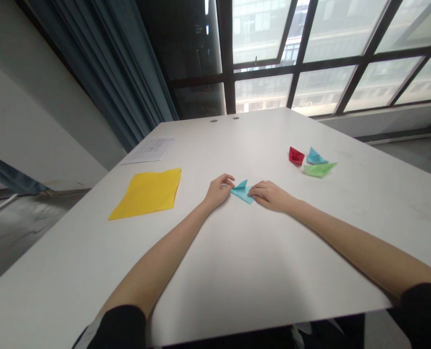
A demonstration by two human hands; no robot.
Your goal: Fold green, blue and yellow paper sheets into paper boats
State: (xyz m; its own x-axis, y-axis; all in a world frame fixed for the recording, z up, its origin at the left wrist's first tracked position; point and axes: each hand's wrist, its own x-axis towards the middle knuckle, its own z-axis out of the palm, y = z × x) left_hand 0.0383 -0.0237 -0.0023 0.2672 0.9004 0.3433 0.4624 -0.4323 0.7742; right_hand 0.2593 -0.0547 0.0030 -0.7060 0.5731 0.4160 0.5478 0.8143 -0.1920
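A piece of light blue folded paper (242,192) lies on the white table between my hands, with one pointed flap standing up. My left hand (219,190) pinches its left corner, the fingers curled and the thumb against the paper. On the right side, my right hand (269,195) has its fingers closed over the paper's edge and presses it near the tabletop. The fingertips cover parts of both ends of the paper.
Yellow paper sheets (146,194) lie to the left, with a printed white sheet (150,150) behind them. Folded paper boats in red (296,156), blue (316,156) and green (320,169) stand to the right. The white table (237,271) ends near a window.
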